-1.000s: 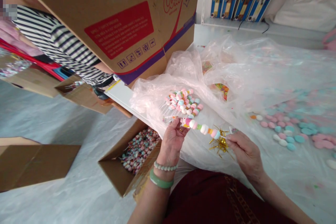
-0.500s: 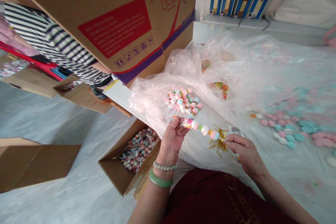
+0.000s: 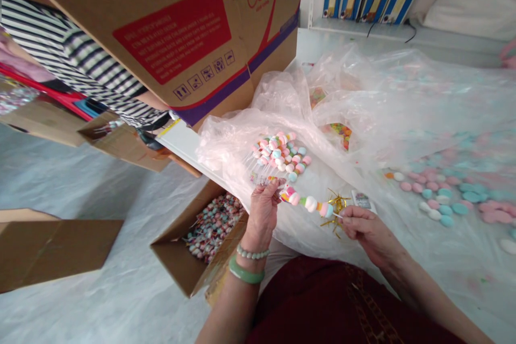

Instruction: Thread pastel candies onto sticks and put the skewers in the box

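Note:
A candy skewer [image 3: 310, 203] with pink, white, green, orange and blue pieces stretches between my hands. My left hand [image 3: 264, 205] is closed at its left end, by a small colourful wrapper. The fingers of my right hand [image 3: 357, 220] pinch the white stick at the other end. Gold tinsel ties [image 3: 338, 205] lie on the plastic just behind the stick. Behind my left hand, a pile of finished-looking skewers [image 3: 281, 156] rests on the plastic sheet [image 3: 226, 142], sticks pointing left. Small printed packets lie beside my left fingertips.
Loose pink, white and blue candies [image 3: 445, 208] spread across the right, partly under clear plastic. An open carton [image 3: 173, 258] of skewers stands below the table's left edge. A large cardboard box [image 3: 181, 27] blocks the back left; a person in stripes [image 3: 92, 59] is behind it.
The skewer and my right hand have shifted slightly left. A printed card on the plastic behind my right hand shows more fully.

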A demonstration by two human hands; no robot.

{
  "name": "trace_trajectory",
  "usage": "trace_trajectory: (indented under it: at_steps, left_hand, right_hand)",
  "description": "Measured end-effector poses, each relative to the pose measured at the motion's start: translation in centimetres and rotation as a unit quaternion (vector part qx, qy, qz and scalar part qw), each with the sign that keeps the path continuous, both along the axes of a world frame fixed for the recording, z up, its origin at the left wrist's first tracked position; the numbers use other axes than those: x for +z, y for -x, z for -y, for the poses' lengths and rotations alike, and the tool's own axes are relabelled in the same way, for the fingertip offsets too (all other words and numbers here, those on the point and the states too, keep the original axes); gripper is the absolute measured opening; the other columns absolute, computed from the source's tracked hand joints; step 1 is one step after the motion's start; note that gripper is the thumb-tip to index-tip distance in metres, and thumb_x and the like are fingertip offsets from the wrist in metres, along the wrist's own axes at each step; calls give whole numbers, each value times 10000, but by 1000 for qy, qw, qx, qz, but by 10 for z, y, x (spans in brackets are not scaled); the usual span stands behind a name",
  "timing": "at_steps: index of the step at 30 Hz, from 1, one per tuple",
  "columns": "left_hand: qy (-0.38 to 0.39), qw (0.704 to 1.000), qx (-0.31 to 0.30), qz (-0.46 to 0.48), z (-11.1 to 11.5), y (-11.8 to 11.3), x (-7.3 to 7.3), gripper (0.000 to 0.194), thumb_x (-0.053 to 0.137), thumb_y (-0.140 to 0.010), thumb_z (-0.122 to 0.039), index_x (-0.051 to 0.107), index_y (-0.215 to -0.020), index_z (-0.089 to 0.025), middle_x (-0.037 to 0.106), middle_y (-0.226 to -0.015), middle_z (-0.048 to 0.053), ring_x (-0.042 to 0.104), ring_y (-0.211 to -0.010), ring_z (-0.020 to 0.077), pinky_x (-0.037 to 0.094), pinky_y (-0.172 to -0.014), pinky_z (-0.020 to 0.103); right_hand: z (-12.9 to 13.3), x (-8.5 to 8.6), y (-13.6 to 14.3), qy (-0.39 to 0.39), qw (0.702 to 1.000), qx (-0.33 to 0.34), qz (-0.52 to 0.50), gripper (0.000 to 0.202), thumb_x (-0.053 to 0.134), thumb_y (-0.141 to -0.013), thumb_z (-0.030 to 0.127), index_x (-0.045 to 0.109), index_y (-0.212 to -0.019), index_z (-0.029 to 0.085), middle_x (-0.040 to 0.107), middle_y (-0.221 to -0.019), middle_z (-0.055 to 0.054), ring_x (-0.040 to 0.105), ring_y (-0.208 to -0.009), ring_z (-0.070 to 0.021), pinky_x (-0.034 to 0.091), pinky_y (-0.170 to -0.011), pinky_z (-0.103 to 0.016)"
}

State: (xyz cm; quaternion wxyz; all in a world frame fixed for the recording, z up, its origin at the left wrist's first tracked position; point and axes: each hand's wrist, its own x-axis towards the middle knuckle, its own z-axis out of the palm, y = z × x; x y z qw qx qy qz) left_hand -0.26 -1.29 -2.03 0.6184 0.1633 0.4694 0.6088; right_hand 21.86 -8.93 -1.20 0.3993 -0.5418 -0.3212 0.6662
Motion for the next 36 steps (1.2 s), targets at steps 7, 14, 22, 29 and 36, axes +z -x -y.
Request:
trace_trajectory:
  at_steps: [7, 14, 22, 29, 36]
  left_hand:
    - [16, 1000, -13, 4, 1, -6, 7, 174, 746, -668, -252, 673, -736, -110, 706, -754, 57, 649, -564, 168, 505, -538, 272]
    - [45, 998, 39, -9, 0, -1, -3, 168, 726, -699, -264, 632, -752, -135, 670, -703, 13, 634, -608, 123, 492, -549, 220]
    - [27, 999, -6, -17, 4, -15, -3, 190, 717, -700, -271, 662, -770, -103, 671, -678, 33, 593, -529, 107, 470, -508, 211]
    - [78, 994, -29, 77, 3, -17, -4, 116, 673, -762, -231, 633, -771, -123, 674, -701, 22, 641, -602, 150, 533, -578, 281]
    - [127, 983, 33, 125, 2, -26, -2, 48, 619, -795, -117, 598, -756, -136, 659, -668, 2, 642, -587, 127, 541, -591, 258]
  right_hand:
    - [3, -7, 13, -14, 997, -32, 69, 228, 669, -697, 383, 607, -643, 170, 400, -501, 51, 327, -503, -98, 248, -499, -245]
    - [0, -13, 8, -46, 991, -61, 110, 223, 649, -728, 387, 619, -667, 175, 360, -480, 54, 306, -493, -98, 243, -478, -243]
    - [0, -12, 13, -32, 996, -10, 79, 207, 633, -732, 348, 592, -635, 169, 374, -491, 56, 309, -493, -89, 233, -480, -239]
    - [3, -14, 11, -88, 980, 10, 179, 218, 530, -817, 353, 553, -671, 192, 426, -498, 51, 399, -493, -110, 309, -505, -247]
    - [10, -18, 11, -266, 883, 51, 384, 193, 476, -881, 292, 603, -772, 197, 566, -614, 10, 530, -582, -137, 379, -573, -250]
